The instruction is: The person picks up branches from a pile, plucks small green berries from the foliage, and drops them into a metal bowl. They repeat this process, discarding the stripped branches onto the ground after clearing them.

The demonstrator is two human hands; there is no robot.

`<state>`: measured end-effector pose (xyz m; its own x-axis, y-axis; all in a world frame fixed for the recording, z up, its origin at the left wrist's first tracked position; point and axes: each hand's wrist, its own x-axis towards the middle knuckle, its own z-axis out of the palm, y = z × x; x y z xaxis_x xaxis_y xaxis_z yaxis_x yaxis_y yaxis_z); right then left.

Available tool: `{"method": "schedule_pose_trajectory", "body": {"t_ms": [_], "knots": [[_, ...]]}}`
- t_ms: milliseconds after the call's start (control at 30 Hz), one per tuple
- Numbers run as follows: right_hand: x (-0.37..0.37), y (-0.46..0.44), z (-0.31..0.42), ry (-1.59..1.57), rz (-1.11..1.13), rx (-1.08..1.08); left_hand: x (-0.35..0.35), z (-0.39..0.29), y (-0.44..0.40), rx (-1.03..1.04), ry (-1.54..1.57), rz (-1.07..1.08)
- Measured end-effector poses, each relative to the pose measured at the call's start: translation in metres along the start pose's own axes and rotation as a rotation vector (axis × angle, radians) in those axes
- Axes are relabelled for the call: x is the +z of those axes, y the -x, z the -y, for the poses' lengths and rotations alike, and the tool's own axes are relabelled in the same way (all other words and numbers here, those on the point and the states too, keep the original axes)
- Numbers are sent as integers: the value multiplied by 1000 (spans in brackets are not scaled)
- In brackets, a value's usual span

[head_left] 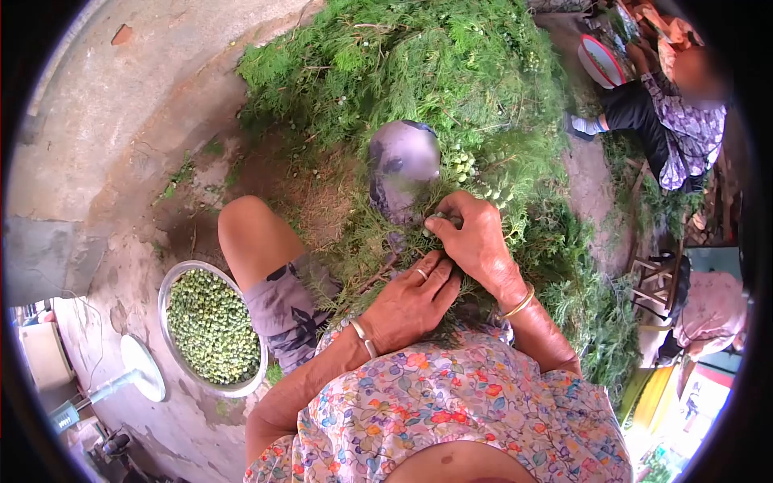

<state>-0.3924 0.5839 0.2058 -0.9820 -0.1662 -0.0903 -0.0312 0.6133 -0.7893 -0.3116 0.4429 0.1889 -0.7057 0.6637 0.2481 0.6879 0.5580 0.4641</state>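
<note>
My left hand (407, 306) lies low over my lap, its fingers curled round a leafy evergreen branch (375, 280). Just beyond it, my right hand (477, 240) is closed, thumb against fingers, on small green cones that are partly hidden by the fingers. Both hands are close together among the sprigs. More pale green cones (464, 165) show on the foliage past my right hand. To my left, a round metal basin (164, 310) holds a heap of picked green cones (211, 326).
A large pile of cut evergreen branches (419, 60) spreads in front of me. At the right sits another person (684, 121) near a red-rimmed white basin (601, 60). A fan (143, 368) stands at the left, and a wooden stool (654, 283) is at the right.
</note>
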Motion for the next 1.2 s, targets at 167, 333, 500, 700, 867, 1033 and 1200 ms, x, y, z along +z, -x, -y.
{"method": "schedule_pose_trajectory", "body": {"t_ms": [167,333,500,700,867,1033,1200], "knots": [[0,-3,1,89,65,-11,0,1,2,-12,20,11],[0,-4,-7,-78,71,-30,-1,2,4,-3,6,-7],[7,3,2,-26,-24,-91,-3,3,4,-30,67,18],[2,0,-6,-52,36,-170,-1,4,4,-4,20,-20],[-31,2,12,-748,245,244,1,4,6,-12,22,-30],[-32,9,3,-1101,280,348,3,6,5,-20,46,-51],[-29,13,-8,-1155,327,313,-20,2,1,-80,341,-77]]}}
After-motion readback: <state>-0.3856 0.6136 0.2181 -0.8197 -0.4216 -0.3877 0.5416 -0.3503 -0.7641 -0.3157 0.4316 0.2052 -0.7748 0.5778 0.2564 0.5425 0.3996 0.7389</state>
